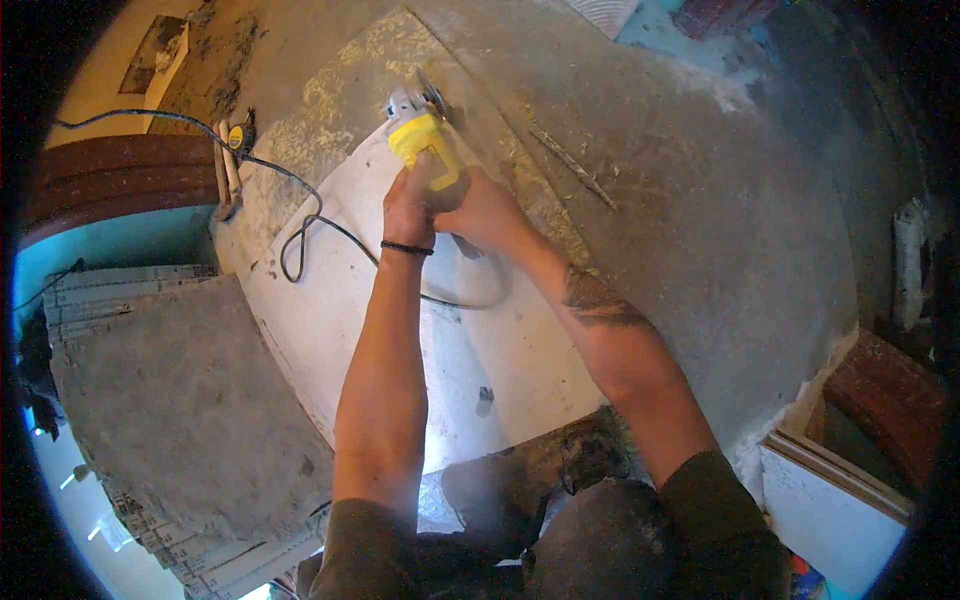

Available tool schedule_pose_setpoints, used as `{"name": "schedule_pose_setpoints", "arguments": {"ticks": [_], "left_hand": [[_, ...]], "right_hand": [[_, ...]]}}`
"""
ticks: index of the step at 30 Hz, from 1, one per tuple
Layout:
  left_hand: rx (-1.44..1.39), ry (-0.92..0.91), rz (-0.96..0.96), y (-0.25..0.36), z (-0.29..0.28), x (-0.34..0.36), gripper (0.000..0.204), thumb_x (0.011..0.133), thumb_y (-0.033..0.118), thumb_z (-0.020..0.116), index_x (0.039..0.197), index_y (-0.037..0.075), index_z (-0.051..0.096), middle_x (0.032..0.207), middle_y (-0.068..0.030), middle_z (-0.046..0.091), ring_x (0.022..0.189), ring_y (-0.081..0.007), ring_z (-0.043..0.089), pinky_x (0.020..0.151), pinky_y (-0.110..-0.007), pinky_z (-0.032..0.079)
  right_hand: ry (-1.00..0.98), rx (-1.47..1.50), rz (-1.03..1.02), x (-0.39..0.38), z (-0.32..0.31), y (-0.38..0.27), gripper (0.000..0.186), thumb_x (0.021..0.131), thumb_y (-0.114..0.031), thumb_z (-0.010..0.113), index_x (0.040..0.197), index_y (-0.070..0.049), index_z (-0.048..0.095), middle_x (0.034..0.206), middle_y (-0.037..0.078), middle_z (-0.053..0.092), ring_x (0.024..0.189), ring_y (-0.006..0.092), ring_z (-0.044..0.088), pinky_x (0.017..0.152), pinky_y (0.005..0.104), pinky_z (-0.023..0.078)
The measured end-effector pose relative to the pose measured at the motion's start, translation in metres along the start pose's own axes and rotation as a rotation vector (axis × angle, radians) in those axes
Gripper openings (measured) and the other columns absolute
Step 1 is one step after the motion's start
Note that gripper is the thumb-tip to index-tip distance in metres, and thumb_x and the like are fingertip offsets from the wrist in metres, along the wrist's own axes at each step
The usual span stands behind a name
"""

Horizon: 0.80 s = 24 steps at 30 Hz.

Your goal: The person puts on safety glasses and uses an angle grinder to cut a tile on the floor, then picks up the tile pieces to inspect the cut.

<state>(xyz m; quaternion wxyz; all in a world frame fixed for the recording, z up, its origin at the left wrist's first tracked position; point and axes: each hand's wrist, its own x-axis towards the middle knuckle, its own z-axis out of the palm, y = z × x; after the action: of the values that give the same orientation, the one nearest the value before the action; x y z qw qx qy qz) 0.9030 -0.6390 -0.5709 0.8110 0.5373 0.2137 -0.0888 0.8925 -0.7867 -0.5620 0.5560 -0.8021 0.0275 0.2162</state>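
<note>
Both my hands are wrapped round a yellow angle grinder (420,137) with a silver head. Its dark disc (433,93) stands on edge at the far right of the tool, over the far end of a large white panel (350,235). My left hand (409,205), with a dark band at the wrist, grips the body from the left. From the right, my right hand (482,208) closes on the rear of the body. A black power cord (330,218) loops over the panel. Whether the disc touches the panel is too small to tell.
At the left a tape measure (240,137) and a hammer (226,175) lie near a brown curved edge (130,175). A grey dusty slab (190,400) rests on cardboard (90,300) at the lower left. A thin strip (573,167) lies on the dusty floor (720,260).
</note>
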Motion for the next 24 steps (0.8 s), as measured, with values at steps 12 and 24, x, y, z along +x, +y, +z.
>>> {"name": "schedule_pose_setpoints", "arguments": {"ticks": [12, 24], "left_hand": [[0.035, 0.019, 0.033, 0.0029, -0.0003, -0.0038, 0.054, 0.101, 0.037, 0.066, 0.135, -0.004, 0.058, 0.123, -0.0124, 0.068, 0.108, -0.0242, 0.069, 0.093, -0.038, 0.057], [0.066, 0.047, 0.028, 0.0040, 0.0039, -0.0081, 0.050, 0.102, 0.039, 0.067, 0.128, -0.003, 0.063, 0.121, -0.0130, 0.070, 0.107, -0.0230, 0.070, 0.093, -0.036, 0.058]], "right_hand": [[-0.021, -0.012, 0.012, -0.0015, 0.0003, -0.0042, 0.073, 0.065, -0.026, 0.087, 0.124, 0.005, 0.058, 0.109, 0.023, 0.073, 0.101, 0.0336, 0.072, 0.086, 0.0407, 0.057], [-0.023, -0.032, 0.010, -0.0046, -0.0048, -0.0071, 0.075, 0.064, -0.028, 0.086, 0.124, 0.006, 0.057, 0.110, 0.024, 0.072, 0.103, 0.0349, 0.071, 0.087, 0.0418, 0.056]]}}
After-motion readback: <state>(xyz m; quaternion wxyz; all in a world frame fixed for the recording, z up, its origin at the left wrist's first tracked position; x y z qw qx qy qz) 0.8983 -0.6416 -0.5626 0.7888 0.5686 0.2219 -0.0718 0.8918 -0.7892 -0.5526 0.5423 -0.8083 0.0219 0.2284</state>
